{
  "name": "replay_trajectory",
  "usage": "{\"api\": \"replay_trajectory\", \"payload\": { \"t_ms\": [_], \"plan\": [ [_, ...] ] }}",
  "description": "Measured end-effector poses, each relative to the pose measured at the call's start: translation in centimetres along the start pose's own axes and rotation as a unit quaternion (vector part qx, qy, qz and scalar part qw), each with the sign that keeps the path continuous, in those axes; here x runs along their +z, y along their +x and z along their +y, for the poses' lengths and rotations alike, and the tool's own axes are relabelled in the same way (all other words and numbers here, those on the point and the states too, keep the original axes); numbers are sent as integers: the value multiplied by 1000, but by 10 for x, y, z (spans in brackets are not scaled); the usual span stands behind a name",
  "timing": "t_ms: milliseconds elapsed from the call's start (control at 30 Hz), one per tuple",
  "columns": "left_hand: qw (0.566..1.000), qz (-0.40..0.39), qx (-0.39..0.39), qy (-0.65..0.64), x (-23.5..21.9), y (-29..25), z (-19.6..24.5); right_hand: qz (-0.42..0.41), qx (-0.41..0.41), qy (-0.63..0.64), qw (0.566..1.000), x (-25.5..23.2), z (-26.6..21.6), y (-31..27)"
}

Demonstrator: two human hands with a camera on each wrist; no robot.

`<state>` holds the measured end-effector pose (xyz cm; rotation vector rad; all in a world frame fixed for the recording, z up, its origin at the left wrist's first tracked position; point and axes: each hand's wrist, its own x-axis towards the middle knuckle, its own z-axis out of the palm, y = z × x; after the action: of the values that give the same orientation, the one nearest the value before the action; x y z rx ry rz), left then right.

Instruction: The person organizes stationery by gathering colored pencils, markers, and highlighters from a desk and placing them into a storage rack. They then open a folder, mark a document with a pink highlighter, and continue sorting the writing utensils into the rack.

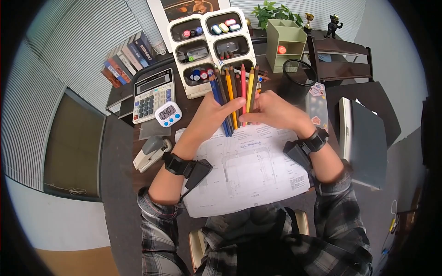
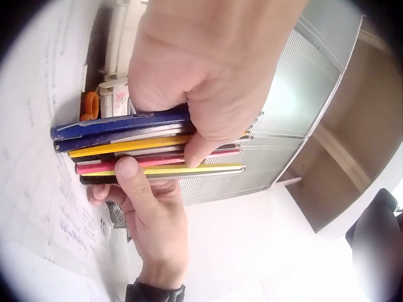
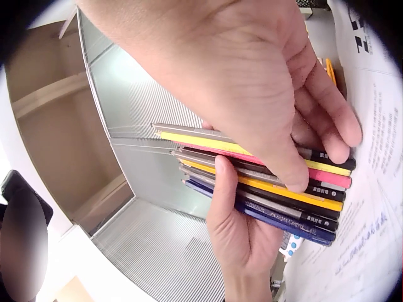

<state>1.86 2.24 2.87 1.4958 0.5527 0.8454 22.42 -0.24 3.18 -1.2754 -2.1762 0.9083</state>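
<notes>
In front of the organizer, several colored pencils (image 1: 230, 94) stand side by side in a fanned row, tips pointing up and away. My left hand (image 1: 212, 114) grips the row from the left, thumb lying across the front. From the other side my right hand (image 1: 275, 110) pinches the row's right part, its thumb near the lower ends. A blue pencil (image 3: 283, 221) is at the left edge; orange (image 2: 119, 148), pink (image 3: 330, 176) and yellow (image 1: 250, 87) ones sit among dark ones. The left fingers behind the row are mostly hidden.
Printed sheets (image 1: 248, 184) lie under the hands. A white organizer (image 1: 209, 34) with markers stands behind. At left are a calculator (image 1: 154, 94), timer (image 1: 168, 114) and stapler (image 1: 152, 154). A black mesh pen cup (image 1: 299, 85) and green holder (image 1: 283, 43) stand right.
</notes>
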Motion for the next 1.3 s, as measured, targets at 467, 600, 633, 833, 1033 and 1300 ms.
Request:
{"api": "replay_trajectory", "payload": {
  "t_ms": [467,600,633,833,1033,1300],
  "plan": [
    [996,-49,-34,-62,-11,3,-9,21,-13,-23,999,3,0,2],
    [996,-50,-31,-64,-11,3,-9,18,-10,-6,1000,3,-3,1],
    [996,-51,-30,-59,-11,3,-9,18,-16,0,1000,3,-4,1],
    [997,-40,-35,-61,-8,1,-5,9,-23,2,1000,4,1,2],
    [999,11,24,-38,-2,3,-11,8,-53,-21,998,7,10,4],
    [997,-32,-32,-58,-11,3,-10,21,-65,4,998,6,-2,2]
  ]
}}
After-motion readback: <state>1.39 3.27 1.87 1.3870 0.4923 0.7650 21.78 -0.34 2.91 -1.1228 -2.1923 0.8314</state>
